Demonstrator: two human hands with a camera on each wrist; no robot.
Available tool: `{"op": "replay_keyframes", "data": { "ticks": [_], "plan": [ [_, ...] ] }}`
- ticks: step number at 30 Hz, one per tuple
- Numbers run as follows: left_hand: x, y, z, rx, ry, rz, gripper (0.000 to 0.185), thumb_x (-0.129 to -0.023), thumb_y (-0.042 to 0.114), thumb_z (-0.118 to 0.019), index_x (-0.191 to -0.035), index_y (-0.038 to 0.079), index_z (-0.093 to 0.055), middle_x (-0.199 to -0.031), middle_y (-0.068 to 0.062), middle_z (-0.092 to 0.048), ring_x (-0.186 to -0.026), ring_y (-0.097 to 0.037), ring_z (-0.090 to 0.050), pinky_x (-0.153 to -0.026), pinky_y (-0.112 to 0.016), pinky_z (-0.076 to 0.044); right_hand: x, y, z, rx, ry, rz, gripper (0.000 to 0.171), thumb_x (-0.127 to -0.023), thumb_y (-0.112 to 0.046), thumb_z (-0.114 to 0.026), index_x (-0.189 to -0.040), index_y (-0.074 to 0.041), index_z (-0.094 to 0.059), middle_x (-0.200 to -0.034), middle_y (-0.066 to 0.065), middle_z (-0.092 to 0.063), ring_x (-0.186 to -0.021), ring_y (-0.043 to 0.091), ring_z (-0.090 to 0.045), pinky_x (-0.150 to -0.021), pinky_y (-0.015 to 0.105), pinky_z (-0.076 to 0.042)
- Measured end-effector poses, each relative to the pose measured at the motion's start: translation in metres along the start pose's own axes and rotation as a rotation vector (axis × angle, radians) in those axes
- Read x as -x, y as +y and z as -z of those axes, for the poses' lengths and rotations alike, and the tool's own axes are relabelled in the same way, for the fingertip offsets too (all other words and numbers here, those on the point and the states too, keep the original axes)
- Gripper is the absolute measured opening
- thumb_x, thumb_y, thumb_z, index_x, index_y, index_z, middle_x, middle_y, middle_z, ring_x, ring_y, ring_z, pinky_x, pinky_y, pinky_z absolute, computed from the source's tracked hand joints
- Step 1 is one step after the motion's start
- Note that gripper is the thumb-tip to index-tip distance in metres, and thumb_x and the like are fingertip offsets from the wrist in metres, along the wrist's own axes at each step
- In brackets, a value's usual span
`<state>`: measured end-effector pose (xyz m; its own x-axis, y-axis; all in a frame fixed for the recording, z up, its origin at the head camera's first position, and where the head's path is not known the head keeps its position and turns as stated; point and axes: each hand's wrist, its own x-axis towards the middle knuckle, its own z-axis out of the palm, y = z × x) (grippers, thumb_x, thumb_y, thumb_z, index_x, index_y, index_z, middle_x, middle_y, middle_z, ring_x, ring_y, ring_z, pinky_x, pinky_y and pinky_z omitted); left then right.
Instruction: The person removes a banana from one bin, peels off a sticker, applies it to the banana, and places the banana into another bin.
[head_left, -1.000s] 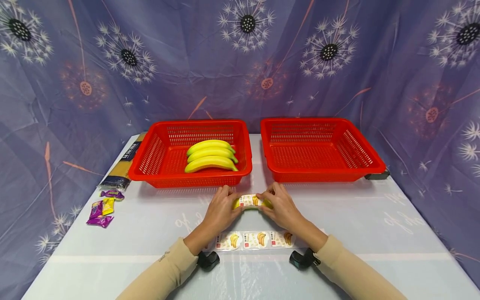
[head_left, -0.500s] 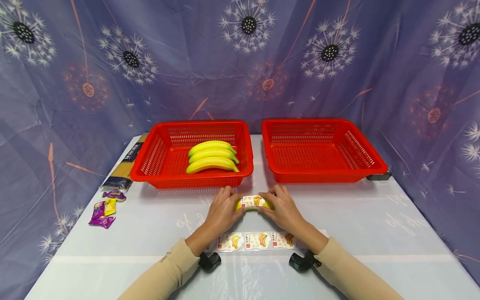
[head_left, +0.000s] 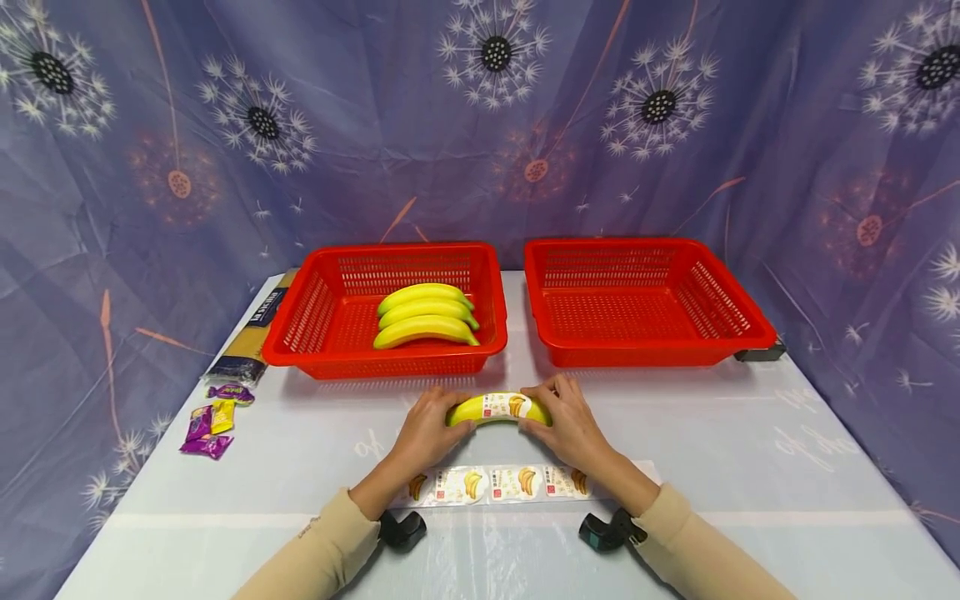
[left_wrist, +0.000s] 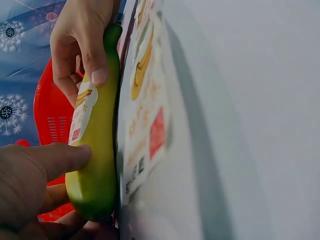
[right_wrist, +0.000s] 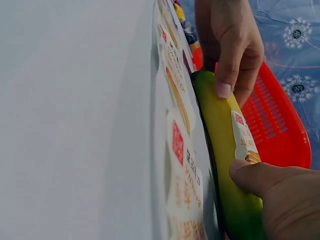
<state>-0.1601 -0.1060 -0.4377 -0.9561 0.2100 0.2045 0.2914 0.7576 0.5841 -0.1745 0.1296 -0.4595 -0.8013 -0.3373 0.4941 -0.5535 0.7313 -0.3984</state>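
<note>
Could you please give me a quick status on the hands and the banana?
Left hand and right hand both gripping labelled banana on table. Sticker strip just behind. Nothing in the way.

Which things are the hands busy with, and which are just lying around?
Busy with: banana held by left hand and right hand; sticker strip; two red baskets.
Lying around: candy wrappers, pasta packet.

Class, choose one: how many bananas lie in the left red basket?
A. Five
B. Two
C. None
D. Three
D: the head view shows three yellow bananas lying side by side in the left red basket, while a fourth, labelled banana is held on the table by both hands.
</note>
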Motion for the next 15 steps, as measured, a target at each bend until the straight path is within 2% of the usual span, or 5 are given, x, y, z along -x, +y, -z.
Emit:
{"op": "replay_keyframes", "data": {
  "ticks": [4,7,11,15],
  "plan": [
    [0.000,-0.001,-0.002,0.010,0.001,0.007,0.036,-0.077,0.020,-0.074,-0.110,0.007,-0.068,-0.101,-0.008,-0.064,-0.096,-0.023,-0.055,-0.083,-0.041,-0.044,0.005,0.001,0.004,-0.028,-0.041,-0.042,0.049,-0.072,-0.024,-0.081,-0.118,-0.016,-0.066,-0.096,0.003,-0.052,-0.091,0.017,-0.046,-0.073,0.028,-0.039],
    [0.000,-0.001,-0.004,0.016,0.001,0.020,0.036,-0.077,0.020,-0.075,-0.110,0.007,-0.068,-0.101,-0.007,-0.063,-0.095,-0.022,-0.055,-0.083,-0.041,-0.044,0.010,0.006,0.011,-0.089,-0.089,-0.111,0.050,-0.073,-0.024,-0.080,-0.120,-0.015,-0.065,-0.096,0.000,-0.055,-0.090,0.015,-0.047,-0.073,0.027,-0.039],
    [0.000,0.000,-0.004,0.014,-0.005,0.026,0.036,-0.077,0.020,-0.075,-0.111,0.008,-0.068,-0.101,-0.007,-0.063,-0.095,-0.022,-0.055,-0.083,-0.041,-0.044,0.017,0.019,0.025,-0.214,-0.115,-0.251,0.045,-0.075,-0.022,-0.078,-0.117,-0.011,-0.065,-0.096,0.001,-0.063,-0.089,0.014,-0.052,-0.074,0.024,-0.044],
    [0.000,0.001,-0.004,0.017,-0.012,0.039,0.037,-0.077,0.021,-0.075,-0.112,0.008,-0.068,-0.101,-0.007,-0.062,-0.095,-0.022,-0.055,-0.084,-0.041,-0.044,0.022,0.039,0.042,-0.338,-0.069,-0.415,0.042,-0.083,-0.023,-0.072,-0.120,-0.005,-0.062,-0.101,0.007,-0.067,-0.088,0.009,-0.059,-0.077,0.018,-0.047]
  ]
}}
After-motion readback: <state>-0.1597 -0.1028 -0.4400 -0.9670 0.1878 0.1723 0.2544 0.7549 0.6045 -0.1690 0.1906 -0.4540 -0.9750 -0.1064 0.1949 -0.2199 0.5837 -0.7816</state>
